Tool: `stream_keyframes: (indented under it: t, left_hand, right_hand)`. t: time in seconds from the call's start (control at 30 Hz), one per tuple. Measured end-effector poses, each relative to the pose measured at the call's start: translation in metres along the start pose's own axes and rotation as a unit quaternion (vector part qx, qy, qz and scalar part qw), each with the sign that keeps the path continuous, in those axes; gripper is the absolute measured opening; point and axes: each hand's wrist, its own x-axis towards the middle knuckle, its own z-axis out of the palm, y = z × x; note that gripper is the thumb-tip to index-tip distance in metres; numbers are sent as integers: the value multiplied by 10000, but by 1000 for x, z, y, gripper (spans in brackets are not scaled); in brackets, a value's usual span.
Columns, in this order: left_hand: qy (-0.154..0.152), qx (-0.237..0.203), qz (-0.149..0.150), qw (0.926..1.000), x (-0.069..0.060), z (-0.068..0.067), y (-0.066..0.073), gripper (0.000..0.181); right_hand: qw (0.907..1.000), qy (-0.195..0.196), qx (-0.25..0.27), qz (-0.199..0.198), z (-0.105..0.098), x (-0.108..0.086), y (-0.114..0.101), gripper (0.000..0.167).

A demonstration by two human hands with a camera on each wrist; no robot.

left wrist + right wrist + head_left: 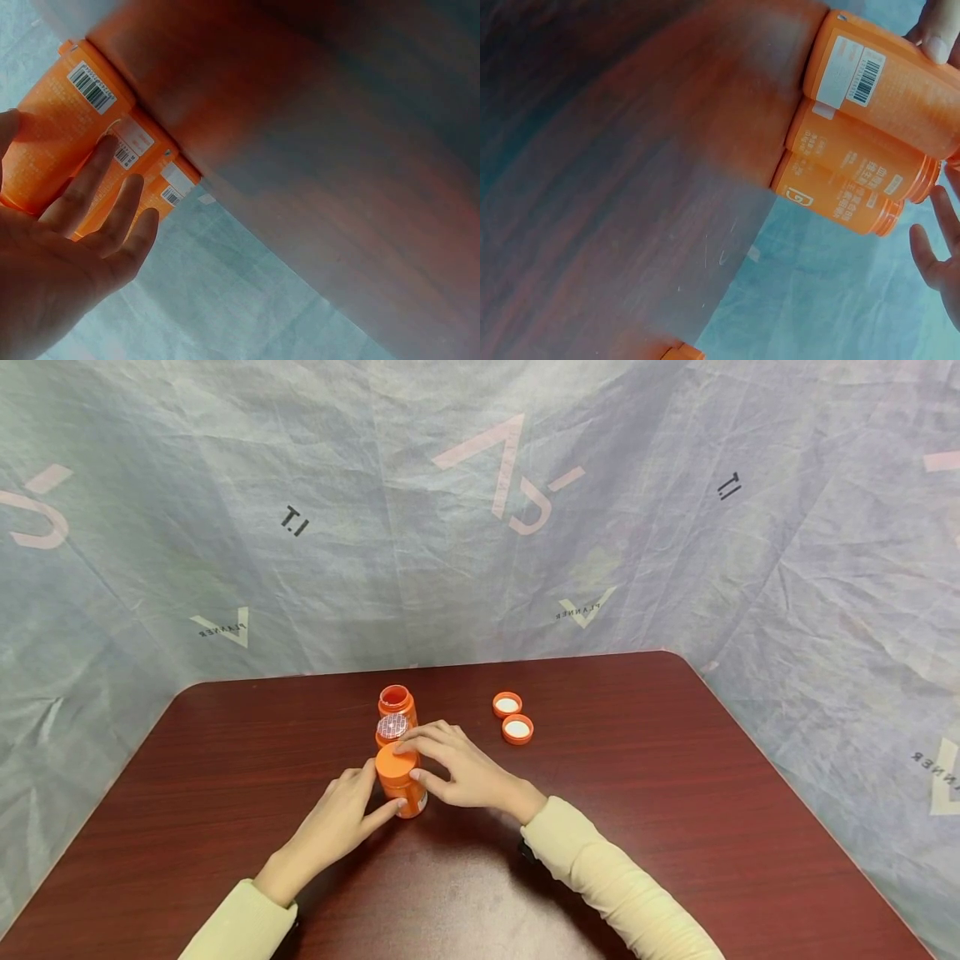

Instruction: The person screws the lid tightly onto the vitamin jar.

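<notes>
Three orange bottles stand in a close row on the table. The front bottle [406, 798] wears an orange cap [396, 762]; the middle bottle [392, 727] shows a patterned foil seal on its mouth, and the back bottle [395, 697] is uncapped. My left hand [333, 814] holds the front bottle's body from the left, thumb on the near side; its other fingers spread along the row in the left wrist view. From the right, my right hand [465, 770] grips the cap with thumb and fingertips. In the right wrist view its outer fingers [946, 217] extend beside the bottle necks.
Two orange caps [517, 729] lie with their white insides up, right of the bottles. The dark red-brown table [637, 760] ends at a back edge before a hanging grey printed cloth [420, 560].
</notes>
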Motion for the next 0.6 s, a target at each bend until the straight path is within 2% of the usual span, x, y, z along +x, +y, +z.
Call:
stream_keyframes:
  t: [0.33,0.6]
  left_hand:
    - [4,24,54,10000,0,-1,0,65]
    - [-5,-33,33,10000,0,0,0,65]
  right_hand:
    - [9996,228,-116,79,0,2,0,30]
    - [9999,40,-140,-13,-1,1,0,35]
